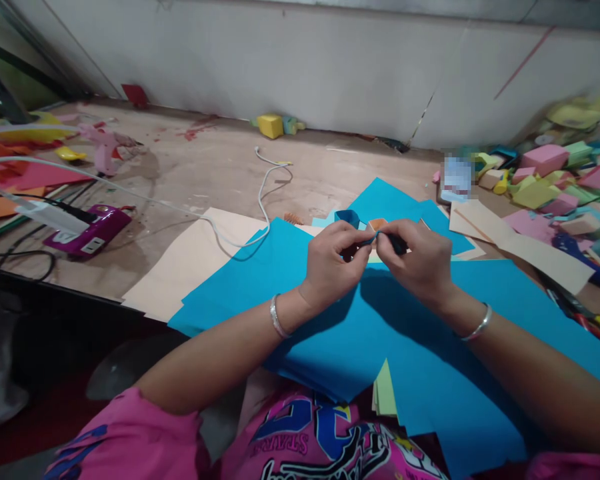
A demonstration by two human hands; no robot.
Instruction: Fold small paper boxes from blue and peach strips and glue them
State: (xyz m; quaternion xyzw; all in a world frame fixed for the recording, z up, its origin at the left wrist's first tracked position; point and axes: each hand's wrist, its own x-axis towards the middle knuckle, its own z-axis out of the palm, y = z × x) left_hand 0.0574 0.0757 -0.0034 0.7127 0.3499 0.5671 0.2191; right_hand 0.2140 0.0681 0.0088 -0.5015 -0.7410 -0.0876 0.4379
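My left hand (337, 257) and my right hand (417, 257) meet above a spread of blue paper sheets (320, 333). Thumbs and fingers of both are pinched together on a small dark blue paper piece (370, 241), mostly covered by the fingertips. Just beyond the fingers are a folded blue paper shape (347, 217) and a small peach paper shape (378, 225); I cannot tell whether either is joined to the held piece. Peach sheets (180, 260) stick out from under the blue ones on the left.
Left: a pink glue gun (103, 147), a purple power strip (93, 230) and a white cable (200, 215) reaching onto the paper. Right: a phone (455, 179), a heap of colored paper shapes (545, 180) and scissors (575, 307). A yellow paper block (270, 126) sits by the wall.
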